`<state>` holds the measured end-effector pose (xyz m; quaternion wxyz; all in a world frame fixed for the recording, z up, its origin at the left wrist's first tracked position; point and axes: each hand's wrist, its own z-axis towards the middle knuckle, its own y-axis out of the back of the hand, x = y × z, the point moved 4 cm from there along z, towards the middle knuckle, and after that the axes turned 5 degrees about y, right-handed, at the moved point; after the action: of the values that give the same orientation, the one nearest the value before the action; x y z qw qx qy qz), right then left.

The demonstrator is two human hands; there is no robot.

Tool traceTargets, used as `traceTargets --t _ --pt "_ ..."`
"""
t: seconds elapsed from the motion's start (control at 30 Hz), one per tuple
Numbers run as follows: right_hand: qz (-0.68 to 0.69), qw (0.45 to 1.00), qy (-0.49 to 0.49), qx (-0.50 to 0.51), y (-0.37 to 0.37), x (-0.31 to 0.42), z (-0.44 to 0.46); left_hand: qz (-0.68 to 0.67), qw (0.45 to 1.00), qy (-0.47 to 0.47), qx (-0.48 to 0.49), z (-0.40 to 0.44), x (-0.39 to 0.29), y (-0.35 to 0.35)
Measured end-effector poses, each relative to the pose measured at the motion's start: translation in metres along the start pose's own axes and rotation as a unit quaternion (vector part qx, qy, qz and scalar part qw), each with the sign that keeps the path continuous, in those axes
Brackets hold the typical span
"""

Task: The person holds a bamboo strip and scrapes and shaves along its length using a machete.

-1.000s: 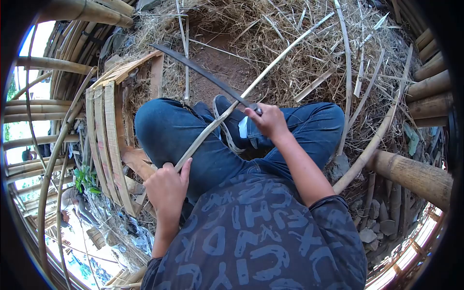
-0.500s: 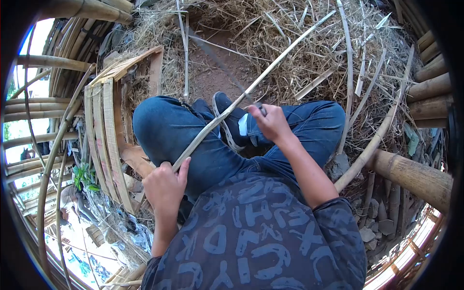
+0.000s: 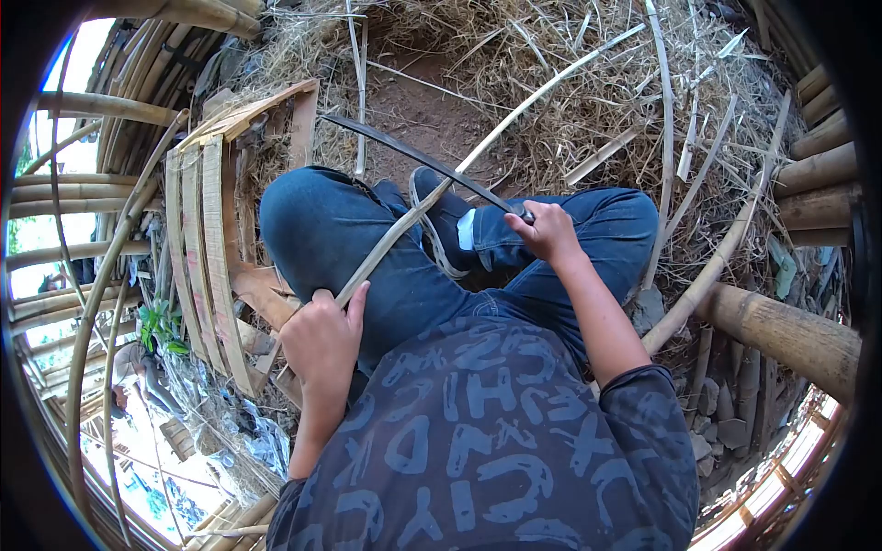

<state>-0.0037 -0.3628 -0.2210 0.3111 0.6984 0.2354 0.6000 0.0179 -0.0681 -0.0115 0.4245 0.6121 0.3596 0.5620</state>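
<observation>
My left hand (image 3: 322,342) is closed round the near end of a long, pale bamboo strip (image 3: 384,243), which slants away over my legs to the upper right. In my right hand (image 3: 549,231) is the handle of a long dark knife (image 3: 404,150). Its blade points to the upper left and crosses the strip near my shoe (image 3: 441,220). Whether the blade touches the strip at the crossing, I cannot tell.
A slatted wooden crate (image 3: 213,248) stands left of my knee. Dry straw and loose strips (image 3: 666,138) cover the ground ahead. A thick bamboo pole (image 3: 781,340) juts in at right, with bamboo rails (image 3: 78,202) at far left. Part of another person (image 3: 138,367) shows lower left.
My right hand has moved right and slightly down with the knife, and the blade lies lower across the strip. My left hand still grips the strip, its tip a little lower.
</observation>
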Motion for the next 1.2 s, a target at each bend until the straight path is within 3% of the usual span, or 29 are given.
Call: traceTargets --t 0.23,0.3,0.43,0.67,0.77,0.93,1.2 --pt "-0.005 1.0 -0.016 -0.004 0.006 0.021 -0.006 -0.046 0.998 0.028 0.022 0.002 0.004 -0.001" --pt "0.048 0.998 -0.033 0.01 0.006 0.042 -0.008 -0.052 0.998 0.022 0.029 0.002 0.004 0.0" --pt "0.062 0.998 -0.002 -0.001 0.009 0.06 0.007 -0.067 0.996 0.031 0.04 0.004 0.002 0.002" --pt "0.048 0.998 -0.032 -0.002 -0.003 0.017 0.002 -0.051 0.998 0.021 0.011 0.003 -0.002 0.002" --pt "0.065 0.996 -0.055 -0.014 0.012 0.048 -0.007 -0.053 0.998 0.026 -0.001 0.002 0.0 0.001" --pt "0.074 0.997 0.01 -0.01 0.004 0.093 0.002 -0.099 0.993 0.054 0.039 0.003 0.001 0.002" --pt "0.018 1.0 0.001 -0.019 -0.011 0.028 -0.014 -0.069 0.996 0.05 -0.003 0.0 -0.003 -0.002"
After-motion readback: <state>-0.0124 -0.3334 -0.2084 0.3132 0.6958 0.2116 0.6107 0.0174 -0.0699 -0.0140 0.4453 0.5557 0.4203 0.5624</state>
